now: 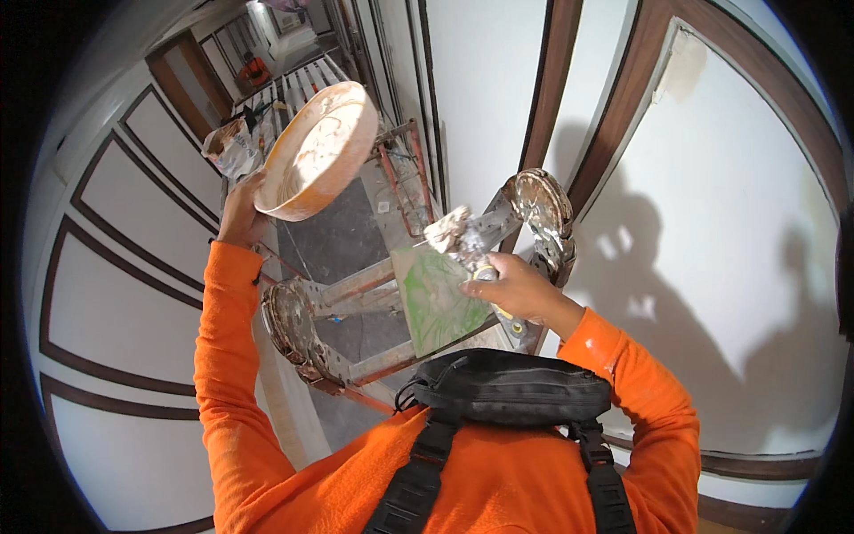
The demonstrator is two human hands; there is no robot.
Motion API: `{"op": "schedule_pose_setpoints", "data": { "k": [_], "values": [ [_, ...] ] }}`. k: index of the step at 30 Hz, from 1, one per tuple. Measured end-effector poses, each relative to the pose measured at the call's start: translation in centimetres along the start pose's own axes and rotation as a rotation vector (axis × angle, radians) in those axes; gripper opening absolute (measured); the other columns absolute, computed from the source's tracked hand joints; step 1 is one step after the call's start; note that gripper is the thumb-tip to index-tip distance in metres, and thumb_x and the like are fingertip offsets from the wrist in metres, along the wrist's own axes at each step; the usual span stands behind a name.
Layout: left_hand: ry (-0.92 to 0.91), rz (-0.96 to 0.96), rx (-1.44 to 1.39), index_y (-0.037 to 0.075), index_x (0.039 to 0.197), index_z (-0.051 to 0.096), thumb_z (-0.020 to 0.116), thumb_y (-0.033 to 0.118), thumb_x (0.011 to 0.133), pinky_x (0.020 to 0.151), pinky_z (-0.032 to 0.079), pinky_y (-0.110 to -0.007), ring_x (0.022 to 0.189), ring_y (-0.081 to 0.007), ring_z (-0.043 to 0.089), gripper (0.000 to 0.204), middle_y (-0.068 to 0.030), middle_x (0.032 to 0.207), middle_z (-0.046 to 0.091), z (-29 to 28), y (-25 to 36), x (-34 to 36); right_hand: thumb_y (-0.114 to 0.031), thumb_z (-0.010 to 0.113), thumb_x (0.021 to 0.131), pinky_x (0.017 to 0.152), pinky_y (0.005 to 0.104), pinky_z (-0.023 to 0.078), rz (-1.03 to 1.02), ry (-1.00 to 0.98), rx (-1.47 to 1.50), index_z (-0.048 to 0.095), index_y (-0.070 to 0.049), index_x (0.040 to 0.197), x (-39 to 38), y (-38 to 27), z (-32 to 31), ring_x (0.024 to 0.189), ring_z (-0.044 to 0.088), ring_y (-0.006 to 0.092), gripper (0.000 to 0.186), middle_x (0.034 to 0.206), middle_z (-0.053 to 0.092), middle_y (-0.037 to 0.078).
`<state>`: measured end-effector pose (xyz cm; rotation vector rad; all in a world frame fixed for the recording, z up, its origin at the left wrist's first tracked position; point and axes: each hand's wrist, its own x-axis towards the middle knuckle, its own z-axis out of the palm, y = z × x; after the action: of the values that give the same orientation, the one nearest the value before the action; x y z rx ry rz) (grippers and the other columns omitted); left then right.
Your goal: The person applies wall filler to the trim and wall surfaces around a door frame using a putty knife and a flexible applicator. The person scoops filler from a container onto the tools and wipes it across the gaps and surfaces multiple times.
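My left hand [238, 209] is closed on the rim of a yellow-orange bowl [307, 191], tilted with its opening turned up and to the side. White paste [322, 147] coats the inside of the bowl. In my right hand [520, 289] is the handle of a putty knife [471, 245], its blade loaded with a lump of white paste [450, 231]. The knife is apart from the bowl, above a green-smeared sheet [436, 298] on the ladder. Part of the handle is hidden by my fingers.
A paste-crusted stepladder [356, 369] stands close below me, its caked tops [541, 209] at both sides. Panelled walls with dark trim [116, 258] run left and right. Ahead are a red metal frame [416, 165], a white bag [233, 149] and a person in orange [255, 73].
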<state>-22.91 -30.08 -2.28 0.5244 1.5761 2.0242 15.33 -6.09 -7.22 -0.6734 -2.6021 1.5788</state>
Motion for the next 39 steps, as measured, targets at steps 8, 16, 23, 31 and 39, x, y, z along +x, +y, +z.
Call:
{"op": "schedule_pose_setpoints", "data": {
  "k": [8, 16, 23, 31, 39],
  "values": [
    [-0.042, 0.054, 0.138, 0.004, 0.121, 0.063, 0.055, 0.031, 0.097, 0.080, 0.051, -0.034, 0.092, -0.0188, 0.064, 0.037, -0.0059, 0.107, 0.068, 4.2, 0.3, -4.7, -0.018, 0.075, 0.083, 0.070, 0.0339, 0.052, -0.190, 0.013, 0.276, 0.069, 0.001, 0.106, 2.8, 1.3, 0.5, 0.077, 0.061, 0.0146, 0.030, 0.086, 0.068, 0.006],
    [-0.691, 0.152, 0.653, 0.004, 0.119, 0.064, 0.055, 0.031, 0.097, 0.082, 0.050, -0.034, 0.092, -0.0197, 0.064, 0.037, -0.0068, 0.105, 0.068, 27.7, -5.4, -7.5, -0.018, 0.071, 0.080, 0.085, 0.0467, 0.045, -0.508, 0.589, -0.045, 0.056, 0.008, 0.093, -9.1, -4.4, -8.7, 0.097, 0.058, 0.0409, 0.033, 0.097, 0.058, 0.028],
    [-1.060, 0.250, 0.812, 0.002, 0.118, 0.065, 0.054, 0.029, 0.096, 0.084, 0.050, -0.034, 0.094, -0.0214, 0.065, 0.036, -0.0088, 0.104, 0.069, 40.9, -9.8, -10.5, -0.015, 0.071, 0.083, 0.076, 0.0385, 0.048, -0.422, 1.084, 0.215, 0.056, 0.009, 0.103, -20.2, 1.3, -10.7, 0.084, 0.063, 0.0269, 0.035, 0.091, 0.064, 0.021],
    [-1.162, 0.332, 0.926, 0.000, 0.116, 0.065, 0.053, 0.026, 0.096, 0.087, 0.049, -0.035, 0.095, -0.0233, 0.065, 0.035, -0.0111, 0.103, 0.069, 46.7, -11.0, -9.7, -0.022, 0.072, 0.077, 0.077, 0.0413, 0.049, -0.308, 1.336, 0.364, 0.059, 0.010, 0.092, -25.2, 4.1, -10.4, 0.081, 0.063, 0.0321, 0.038, 0.085, 0.064, 0.025],
    [-0.854, 0.386, 1.130, -0.002, 0.114, 0.065, 0.053, 0.024, 0.096, 0.090, 0.048, -0.035, 0.097, -0.0252, 0.066, 0.034, -0.0134, 0.102, 0.069, 35.4, -5.6, -1.5, -0.027, 0.071, 0.085, 0.088, 0.0421, 0.048, -0.173, 1.186, 0.270, 0.058, 0.006, 0.113, -21.7, 3.9, -9.8, 0.098, 0.063, 0.0297, 0.046, 0.106, 0.065, 0.022]
  ]
}}
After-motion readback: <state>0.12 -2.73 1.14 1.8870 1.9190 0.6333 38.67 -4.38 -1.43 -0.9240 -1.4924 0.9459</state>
